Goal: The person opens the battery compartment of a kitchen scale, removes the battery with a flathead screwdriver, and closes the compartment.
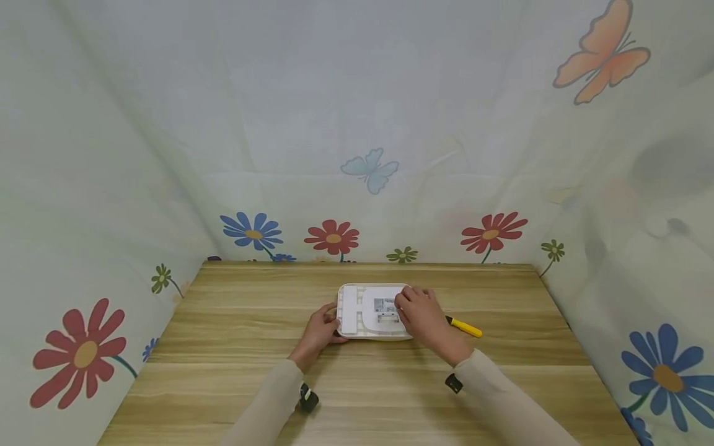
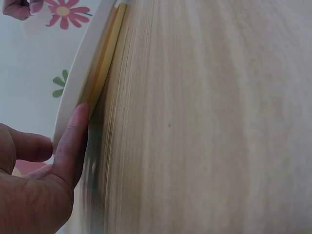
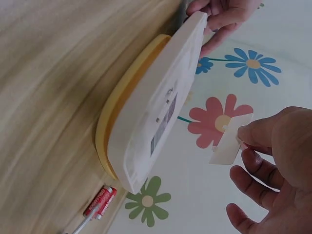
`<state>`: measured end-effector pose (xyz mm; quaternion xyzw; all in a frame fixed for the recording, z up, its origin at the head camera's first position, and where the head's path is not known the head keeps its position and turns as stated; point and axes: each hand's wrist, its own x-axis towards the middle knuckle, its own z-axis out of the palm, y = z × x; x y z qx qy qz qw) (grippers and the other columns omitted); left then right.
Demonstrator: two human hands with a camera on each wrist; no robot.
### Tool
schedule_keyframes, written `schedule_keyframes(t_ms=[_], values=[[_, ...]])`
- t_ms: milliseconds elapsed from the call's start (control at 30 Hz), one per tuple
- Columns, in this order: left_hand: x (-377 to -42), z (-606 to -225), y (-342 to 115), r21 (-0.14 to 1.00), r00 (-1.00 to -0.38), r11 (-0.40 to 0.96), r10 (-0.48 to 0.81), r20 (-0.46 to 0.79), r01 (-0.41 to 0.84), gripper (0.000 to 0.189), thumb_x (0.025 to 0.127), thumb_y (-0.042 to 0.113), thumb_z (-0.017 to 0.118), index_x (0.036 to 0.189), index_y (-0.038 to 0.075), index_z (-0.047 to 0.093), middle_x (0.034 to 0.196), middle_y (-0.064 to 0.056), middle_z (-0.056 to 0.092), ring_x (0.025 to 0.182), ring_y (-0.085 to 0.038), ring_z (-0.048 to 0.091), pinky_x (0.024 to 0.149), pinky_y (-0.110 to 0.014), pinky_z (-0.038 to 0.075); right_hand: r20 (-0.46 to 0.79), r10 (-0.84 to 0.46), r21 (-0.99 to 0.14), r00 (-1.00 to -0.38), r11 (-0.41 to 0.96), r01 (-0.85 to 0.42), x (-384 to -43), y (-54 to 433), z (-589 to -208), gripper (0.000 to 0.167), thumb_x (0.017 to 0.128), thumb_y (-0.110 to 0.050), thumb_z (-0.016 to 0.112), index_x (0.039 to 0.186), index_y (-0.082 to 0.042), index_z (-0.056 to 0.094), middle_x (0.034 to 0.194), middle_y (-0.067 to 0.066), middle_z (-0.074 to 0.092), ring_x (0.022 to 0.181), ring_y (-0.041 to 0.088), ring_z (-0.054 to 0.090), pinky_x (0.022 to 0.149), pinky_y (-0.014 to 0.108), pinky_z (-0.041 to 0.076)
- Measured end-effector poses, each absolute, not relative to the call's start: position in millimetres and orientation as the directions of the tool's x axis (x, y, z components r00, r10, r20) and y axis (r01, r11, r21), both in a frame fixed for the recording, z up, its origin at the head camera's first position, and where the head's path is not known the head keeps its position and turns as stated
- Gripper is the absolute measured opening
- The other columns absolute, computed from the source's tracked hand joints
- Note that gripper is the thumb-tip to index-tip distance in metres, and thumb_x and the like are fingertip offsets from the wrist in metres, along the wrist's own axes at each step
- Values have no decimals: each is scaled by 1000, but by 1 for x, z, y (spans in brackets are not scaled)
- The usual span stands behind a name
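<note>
A white kitchen scale [image 1: 349,310] lies upside down, its yellow and orange side towards the table. Its underside bears a printed label [image 1: 383,304] and an uncovered battery compartment [image 1: 388,318]. My left hand [image 1: 319,331] grips the scale's left edge between thumb and fingers. Over the scale's right end is my right hand [image 1: 424,313], pinching a small white battery cover [image 3: 229,144]. In the right wrist view the cover is apart from the scale.
To the right lies a screwdriver [image 1: 465,327] with a yellow handle. Red batteries [image 3: 101,202] rest on the table beside the scale's end, near the screwdriver's shaft. The wooden table [image 1: 251,291] meets a flower-printed cloth wall [image 1: 290,186] at the back and sides.
</note>
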<state>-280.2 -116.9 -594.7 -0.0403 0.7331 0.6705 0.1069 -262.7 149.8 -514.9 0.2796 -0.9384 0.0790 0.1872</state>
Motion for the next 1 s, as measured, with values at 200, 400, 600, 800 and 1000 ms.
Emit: schedule_keyframes(t_ms=[200, 400, 600, 800, 1000], values=[[-280, -594, -117, 971, -971, 106, 78, -225, -216, 53, 98, -3, 44, 150, 3, 35, 116, -28, 53, 73, -22, 67, 67, -37, 65, 366, -506, -52, -781, 827, -559, -262, 146, -524, 9, 93, -18, 67, 94, -16, 58, 95, 1, 57, 94, 23, 54, 90, 49, 49], [-280, -594, -116, 971, -971, 106, 75, -225, -216, 53, 98, -3, 44, 150, 2, 35, 118, -30, 53, 73, -22, 67, 66, -38, 65, 364, -523, 8, -770, 829, -559, -262, 144, -533, 8, 94, -21, 65, 95, -16, 59, 94, -1, 58, 91, 20, 55, 91, 47, 50], [-279, -594, -116, 973, -973, 103, 81, -215, -206, 52, 98, -3, 45, 150, 1, 35, 118, -30, 54, 72, -21, 67, 66, -38, 65, 373, -528, 9, -763, 824, -566, -264, 141, -543, 7, 95, -20, 64, 94, -15, 59, 93, 0, 58, 88, 20, 53, 84, 44, 49], [-281, -596, -116, 971, -971, 105, 79, -225, -216, 52, 98, -3, 44, 149, 2, 35, 117, -29, 54, 73, -21, 67, 66, -37, 65, 394, -526, 4, -754, 821, -571, -267, 139, -551, 6, 94, -20, 65, 92, -16, 60, 92, -1, 58, 87, 19, 53, 78, 41, 48], [-281, -596, -116, 971, -971, 106, 81, -225, -216, 52, 98, -4, 44, 149, 2, 36, 118, -30, 55, 74, -22, 68, 67, -38, 65, 369, -524, -16, -768, 822, -569, -271, 136, -557, 6, 96, -19, 62, 93, -14, 59, 93, 1, 58, 89, 22, 54, 81, 45, 49]])
